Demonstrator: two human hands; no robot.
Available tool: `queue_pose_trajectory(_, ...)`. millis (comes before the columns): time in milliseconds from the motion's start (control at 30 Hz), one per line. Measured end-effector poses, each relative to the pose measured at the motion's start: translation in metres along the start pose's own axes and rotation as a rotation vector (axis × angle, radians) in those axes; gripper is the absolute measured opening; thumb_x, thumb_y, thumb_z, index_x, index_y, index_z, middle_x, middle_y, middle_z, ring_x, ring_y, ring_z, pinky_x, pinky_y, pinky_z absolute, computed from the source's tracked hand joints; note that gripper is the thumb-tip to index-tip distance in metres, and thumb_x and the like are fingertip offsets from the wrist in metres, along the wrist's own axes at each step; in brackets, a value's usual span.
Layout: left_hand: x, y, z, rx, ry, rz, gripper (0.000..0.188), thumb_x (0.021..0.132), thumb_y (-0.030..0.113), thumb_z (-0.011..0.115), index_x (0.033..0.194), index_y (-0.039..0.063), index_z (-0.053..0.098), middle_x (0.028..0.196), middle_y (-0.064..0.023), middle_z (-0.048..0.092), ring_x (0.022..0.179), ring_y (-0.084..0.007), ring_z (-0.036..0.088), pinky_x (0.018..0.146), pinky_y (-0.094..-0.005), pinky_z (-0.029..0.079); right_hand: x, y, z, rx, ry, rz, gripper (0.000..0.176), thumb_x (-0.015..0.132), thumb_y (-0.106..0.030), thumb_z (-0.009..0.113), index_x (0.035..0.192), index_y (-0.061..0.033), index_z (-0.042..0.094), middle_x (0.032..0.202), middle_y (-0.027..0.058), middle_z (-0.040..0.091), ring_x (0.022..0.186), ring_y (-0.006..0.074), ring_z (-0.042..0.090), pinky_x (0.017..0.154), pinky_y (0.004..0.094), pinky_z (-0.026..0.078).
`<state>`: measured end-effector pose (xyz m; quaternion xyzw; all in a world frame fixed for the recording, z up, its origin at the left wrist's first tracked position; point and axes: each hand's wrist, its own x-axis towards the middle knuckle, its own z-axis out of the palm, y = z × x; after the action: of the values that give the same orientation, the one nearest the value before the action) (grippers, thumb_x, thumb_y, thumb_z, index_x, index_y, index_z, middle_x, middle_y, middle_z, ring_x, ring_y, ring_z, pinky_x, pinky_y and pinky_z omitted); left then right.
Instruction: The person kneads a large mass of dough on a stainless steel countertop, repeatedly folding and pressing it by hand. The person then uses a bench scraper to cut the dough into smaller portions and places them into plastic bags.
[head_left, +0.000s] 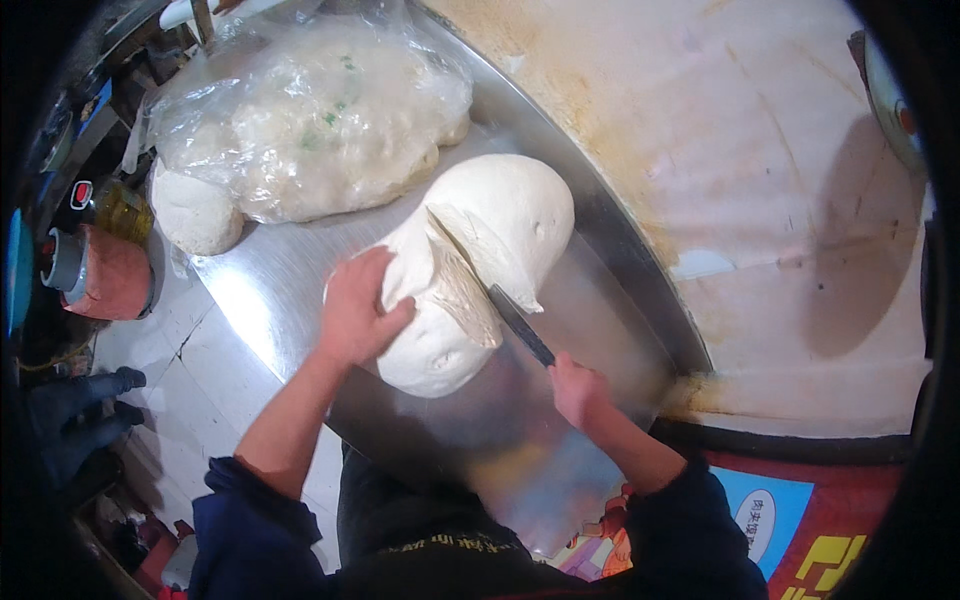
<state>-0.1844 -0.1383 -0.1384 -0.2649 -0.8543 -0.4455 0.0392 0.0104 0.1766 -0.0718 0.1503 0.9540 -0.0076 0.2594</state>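
Note:
A large mass of pale dough (517, 202) lies on a stainless steel worktop (600, 315), split by a deep cut. In the cut is the blade of a dark knife (523, 326), its tip end hidden in the dough. My right hand (579, 388) grips the knife at its near end. My left hand (364, 304) presses on the dough's left part, thumb and fingers spread on its surface. Behind lies a bigger heap of dough under a clear plastic bag (315, 127), and a rounded piece of dough (196, 210) pokes out at its left.
A raised steel edge (637, 232) and a stained wall (750, 187) bound the worktop on the right. To the left, beyond the worktop, are a bottle of yellow liquid (124, 210) and a reddish-wrapped container (116, 274). Another person's legs (82, 405) show at the far left.

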Motion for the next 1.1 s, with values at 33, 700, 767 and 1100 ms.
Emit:
queue_pose_trajectory(33, -0.004, 0.003, 0.003, 0.019, 0.013, -0.004, 0.063, 0.08, 0.035, 0.075, 0.132, 0.003, 0.06, 0.137, -0.0218, 0.06, 0.122, -0.042, 0.057, 0.106, -0.0507, 0.044, -0.006, -0.005, -0.012, 0.003, 0.008, -0.003, 0.015, 0.105, -0.023, 0.053, 0.111, -0.009, 0.053, 0.088, 0.0213, 0.07, 0.086, 0.0424, 0.071, 0.071, 0.0507, 0.055)
queue_pose_trajectory(700, -0.056, 0.004, 0.005, -0.088, 0.087, -0.073, 0.056, 0.083, 0.022, 0.073, 0.132, 0.0, 0.055, 0.142, -0.0238, 0.055, 0.131, -0.0438, 0.051, 0.113, -0.0508, 0.039, -0.055, 0.089, 0.074, 0.064, 0.064, -0.093, 0.019, 0.103, -0.024, 0.055, 0.11, -0.0061, 0.052, 0.09, 0.0211, 0.071, 0.088, 0.045, 0.07, 0.075, 0.0572, 0.055)
queue_pose_trajectory(767, -0.051, 0.002, 0.008, -0.011, 0.101, -0.04, 0.055, 0.083, 0.022, 0.071, 0.132, -0.001, 0.056, 0.143, -0.0243, 0.054, 0.131, -0.0439, 0.051, 0.113, -0.051, 0.039, -0.083, 0.087, 0.063, 0.094, 0.065, 0.09, 0.019, 0.103, -0.025, 0.056, 0.109, -0.0068, 0.052, 0.087, 0.0197, 0.07, 0.087, 0.0445, 0.07, 0.074, 0.0581, 0.054)
queue_pose_trajectory(1100, -0.044, -0.023, -0.013, -0.341, -0.022, -0.23, 0.071, 0.093, 0.024, 0.074, 0.151, -0.001, 0.042, 0.157, -0.0231, 0.041, 0.148, -0.0386, 0.037, 0.121, -0.0468, 0.033, 0.015, -0.005, -0.07, 0.252, 0.873, -0.123, 0.075, 0.097, -0.034, 0.068, 0.156, -0.0022, 0.036, 0.147, 0.0245, 0.051, 0.137, 0.0439, 0.047, 0.116, 0.0535, 0.035)
